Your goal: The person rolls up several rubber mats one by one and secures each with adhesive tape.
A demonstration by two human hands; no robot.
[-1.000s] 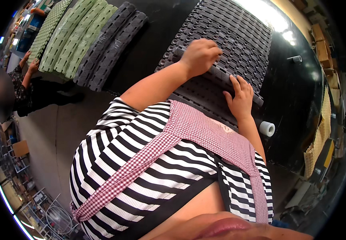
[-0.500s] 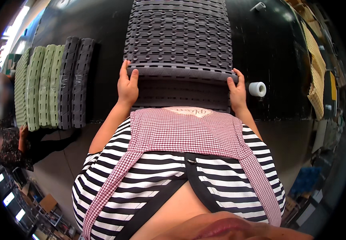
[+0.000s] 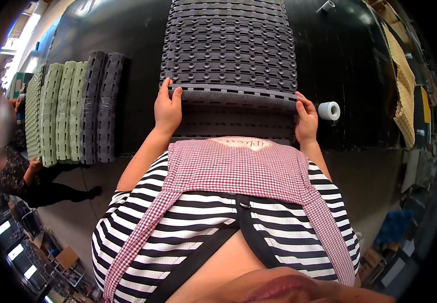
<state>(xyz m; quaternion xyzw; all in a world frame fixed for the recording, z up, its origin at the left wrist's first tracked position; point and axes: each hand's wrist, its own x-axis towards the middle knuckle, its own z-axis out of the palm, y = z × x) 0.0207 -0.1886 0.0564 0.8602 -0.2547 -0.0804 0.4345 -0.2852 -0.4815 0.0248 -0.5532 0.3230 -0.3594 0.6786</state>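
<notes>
A long dark grey rubber mat (image 3: 231,50) with studs and holes lies stretched away from me on the black table (image 3: 354,65). Its near end is folded over into a roll edge. My left hand (image 3: 168,108) grips the left end of that folded edge, fingers curled on top. At the right end of the same edge, my right hand (image 3: 305,116) holds on in the same way. A red checked apron over a striped shirt fills the lower part of the view.
Rolled mats, green ones (image 3: 57,113) and dark grey ones (image 3: 102,106), lie side by side at the table's left. A white tape roll (image 3: 329,110) stands right of my right hand. A yellowish mat (image 3: 405,96) lies at far right. Another person (image 3: 6,166) stands at left.
The view has swung so the mat now runs straight ahead. My hands moved from the middle of the mat to its two side ends, holding the folded near edge.
</notes>
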